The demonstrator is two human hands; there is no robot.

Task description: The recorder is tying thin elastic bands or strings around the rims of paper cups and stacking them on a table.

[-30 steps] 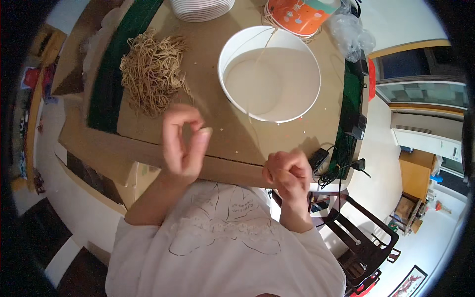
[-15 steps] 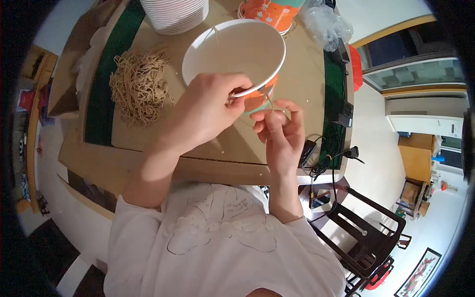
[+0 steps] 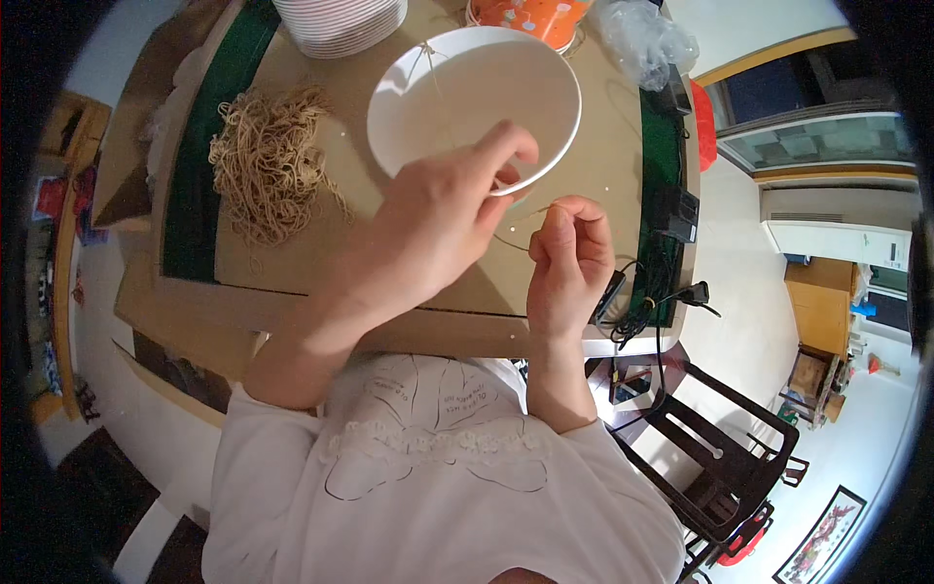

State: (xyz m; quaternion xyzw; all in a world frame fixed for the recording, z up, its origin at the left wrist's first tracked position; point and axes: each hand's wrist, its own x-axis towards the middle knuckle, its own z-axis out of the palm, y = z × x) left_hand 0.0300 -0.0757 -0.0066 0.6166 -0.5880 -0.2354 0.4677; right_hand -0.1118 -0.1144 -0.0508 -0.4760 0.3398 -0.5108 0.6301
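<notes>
Right now both hands are raised over the near edge of a brown cardboard-covered table (image 3: 292,263), working a thin pale string (image 3: 520,216) between them. The left hand (image 3: 438,219) reaches across, its fingers bunched together with the tips against the lower rim of a wide, shallow white round bowl (image 3: 467,92); whether they pinch the string end or only the rim I cannot tell. The right hand (image 3: 567,261) sits just beside it, thumb and forefinger pressed together on the fine strand, the other fingers curled in. A second line of the same string runs across the inside of the bowl toward its far rim. To the left lies a loose heap of tan stringy fibres (image 3: 265,161), well apart from both hands. Beyond the bowl stand a stack of white ribbed dishes (image 3: 341,24) and an orange patterned tub (image 3: 525,18).

Judging by this, the step in hand is handling the string at the bowl's rim; the next move calls for a steady pinch and gentle tension so that the thin strand does not slip.
</notes>
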